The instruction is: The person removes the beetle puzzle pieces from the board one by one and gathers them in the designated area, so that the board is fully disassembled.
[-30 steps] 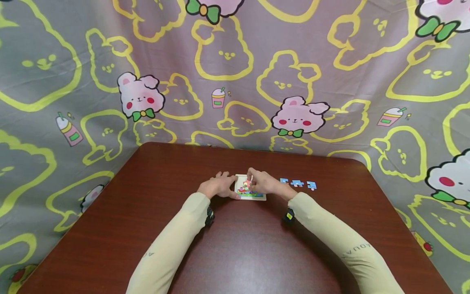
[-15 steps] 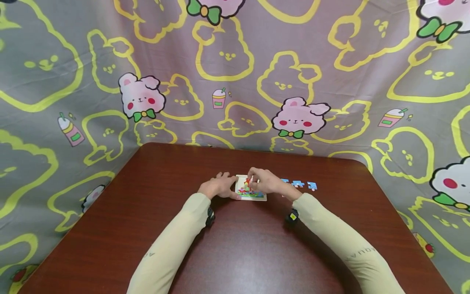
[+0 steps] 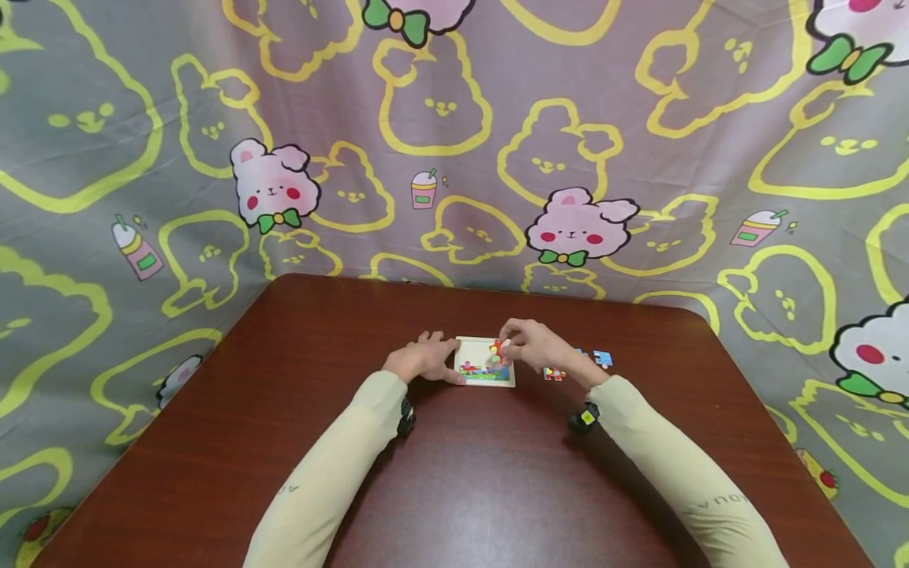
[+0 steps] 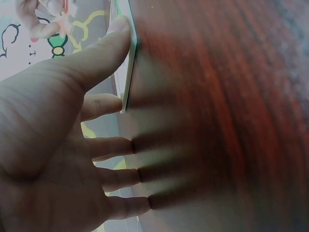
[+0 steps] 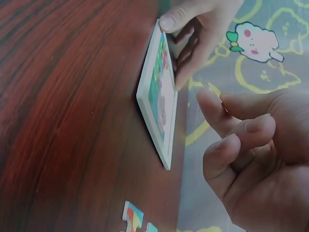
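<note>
A small white-framed jigsaw puzzle tray (image 3: 485,385) lies on the table, with colourful pieces along its near side and a pale bare area behind them. My left hand (image 3: 424,359) holds its left side, thumb on the near corner and index finger at the far one; the other fingertips reach down to the tabletop in the left wrist view. Over the tray's right part, my right hand (image 3: 536,347) pinches a red-and-yellow puzzle piece (image 3: 495,349) between thumb and index finger. That piece is hidden behind the fingers in the right wrist view.
Right of the tray lie loose puzzle pieces: a red-and-yellow one (image 3: 555,374) and a blue one (image 3: 602,359), with another partly hidden behind my right wrist. The brown table (image 3: 454,481) ends at a patterned curtain (image 3: 469,173).
My right hand has moved right across the tray with the puzzle piece, uncovering the tray's pale middle. More of the near loose piece shows now. My left hand stays in place.
</note>
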`<state>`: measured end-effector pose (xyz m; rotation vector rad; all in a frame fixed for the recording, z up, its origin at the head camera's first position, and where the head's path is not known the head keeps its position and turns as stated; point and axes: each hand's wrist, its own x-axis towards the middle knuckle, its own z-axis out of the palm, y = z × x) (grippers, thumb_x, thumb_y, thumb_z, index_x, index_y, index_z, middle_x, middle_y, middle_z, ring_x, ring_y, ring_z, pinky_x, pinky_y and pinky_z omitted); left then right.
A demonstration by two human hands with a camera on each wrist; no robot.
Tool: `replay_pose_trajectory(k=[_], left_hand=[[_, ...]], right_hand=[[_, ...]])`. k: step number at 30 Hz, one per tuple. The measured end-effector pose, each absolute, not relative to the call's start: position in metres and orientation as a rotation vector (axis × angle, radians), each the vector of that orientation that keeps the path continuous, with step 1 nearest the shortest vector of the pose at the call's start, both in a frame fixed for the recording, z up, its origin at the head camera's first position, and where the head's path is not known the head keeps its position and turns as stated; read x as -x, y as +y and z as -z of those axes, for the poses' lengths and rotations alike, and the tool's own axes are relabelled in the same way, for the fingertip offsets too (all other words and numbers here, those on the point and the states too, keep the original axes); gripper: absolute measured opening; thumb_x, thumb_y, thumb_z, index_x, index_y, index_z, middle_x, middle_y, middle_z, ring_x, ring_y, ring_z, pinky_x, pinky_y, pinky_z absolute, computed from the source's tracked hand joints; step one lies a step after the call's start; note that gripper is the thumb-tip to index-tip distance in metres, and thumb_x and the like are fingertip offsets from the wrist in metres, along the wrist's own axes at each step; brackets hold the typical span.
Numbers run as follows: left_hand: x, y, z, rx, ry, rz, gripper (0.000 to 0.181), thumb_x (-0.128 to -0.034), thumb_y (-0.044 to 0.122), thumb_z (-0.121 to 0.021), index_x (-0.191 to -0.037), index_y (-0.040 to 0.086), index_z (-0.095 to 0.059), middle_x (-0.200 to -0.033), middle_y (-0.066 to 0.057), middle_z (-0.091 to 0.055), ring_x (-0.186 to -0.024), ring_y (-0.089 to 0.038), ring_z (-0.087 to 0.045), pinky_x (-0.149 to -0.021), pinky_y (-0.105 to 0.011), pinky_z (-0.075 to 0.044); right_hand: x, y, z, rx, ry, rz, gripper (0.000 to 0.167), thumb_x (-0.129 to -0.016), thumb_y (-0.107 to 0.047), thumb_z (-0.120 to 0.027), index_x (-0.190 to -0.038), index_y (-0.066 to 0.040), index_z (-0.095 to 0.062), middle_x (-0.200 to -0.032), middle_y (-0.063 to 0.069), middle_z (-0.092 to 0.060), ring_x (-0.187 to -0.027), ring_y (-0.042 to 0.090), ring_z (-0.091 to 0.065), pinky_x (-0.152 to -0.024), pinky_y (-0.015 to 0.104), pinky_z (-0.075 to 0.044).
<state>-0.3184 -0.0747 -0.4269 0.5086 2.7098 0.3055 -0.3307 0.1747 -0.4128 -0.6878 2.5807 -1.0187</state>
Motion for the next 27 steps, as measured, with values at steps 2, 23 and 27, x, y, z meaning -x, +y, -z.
replay_pose_trajectory(k=[2,23,27], left_hand=[[0.318,-0.075,0.427,-0.517,2.708,-0.303,0.084,-0.0874,0.057,-0.066,-0.155,0.023,-0.030,-0.163,-0.015,-0.020,-0.151,-0.040,-0.014,-0.118,-0.059,-0.024],[0.319,-0.077,0.428,-0.524,2.692,-0.346,0.085,-0.0884,0.056,-0.065,-0.157,0.023,-0.027,-0.164,-0.016,-0.017,-0.152,-0.040,-0.010,-0.120,-0.058,-0.019],[0.318,-0.077,0.427,-0.525,2.697,-0.331,0.085,-0.0882,0.057,-0.065,-0.156,0.023,-0.028,-0.163,-0.015,-0.017,-0.152,-0.040,-0.011,-0.119,-0.059,-0.021]], right_hand=[[0.331,0.178,0.414,0.694,2.573,1.031,0.016,-0.097,-0.018,-0.063,-0.110,-0.009,-0.058,-0.083,0.009,-0.072,-0.042,0.015,-0.043,-0.041,0.033,-0.043],[0.337,0.219,0.420,0.608,2.496,1.140,0.014,-0.097,-0.011,-0.061,-0.106,-0.004,-0.054,-0.080,0.019,-0.068,-0.057,0.044,-0.051,-0.047,0.039,-0.048],[0.336,0.228,0.421,0.600,2.498,1.141,0.014,-0.096,-0.010,-0.062,-0.105,-0.003,-0.054,-0.080,0.019,-0.066,-0.053,0.033,-0.052,-0.048,0.038,-0.049]])
